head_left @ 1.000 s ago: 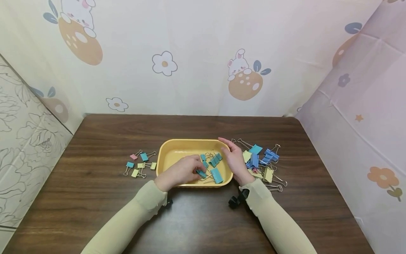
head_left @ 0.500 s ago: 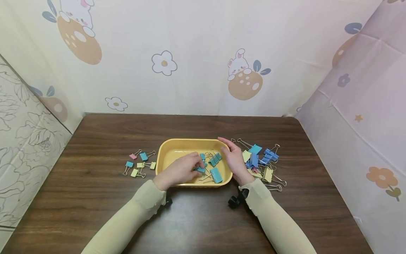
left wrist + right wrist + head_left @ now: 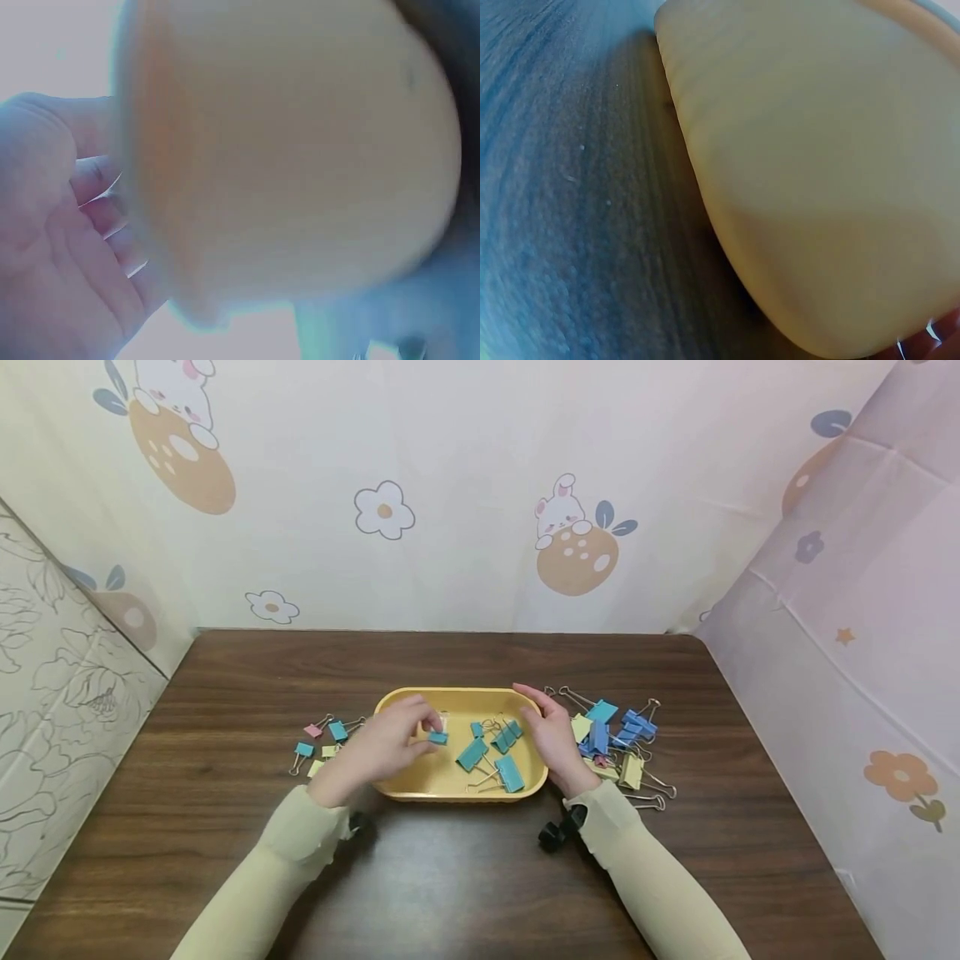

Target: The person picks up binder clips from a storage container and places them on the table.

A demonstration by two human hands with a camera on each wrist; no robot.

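Above the left part of a yellow tray point(image 3: 461, 797), my left hand point(image 3: 375, 750) pinches a small teal binder clip point(image 3: 438, 738) between thumb and fingers. My right hand point(image 3: 557, 743) holds the tray's right end, thumb at the rim and fingers along the outside. Inside the tray, toward the right, lie several teal binder clips point(image 3: 510, 773) of different sizes. In the left wrist view the tray's outer wall point(image 3: 300, 150) hides the fingertips of the left hand point(image 3: 45, 232). The right wrist view mostly shows the tray's side point(image 3: 825, 172), with fingers at the lower right corner.
Left of the tray, small pink, teal and yellow binder clips point(image 3: 303, 749) lie on the dark wooden table point(image 3: 465, 877), partly covered by my left hand. A pile of larger blue, teal and yellow binder clips point(image 3: 598, 737) is right beside my right hand. A patterned curtain point(image 3: 465, 510) stands behind.
My left hand has lifted a small teal binder clip from the cluster in the tray and moved it left. The right hand has stayed at the tray's right end.
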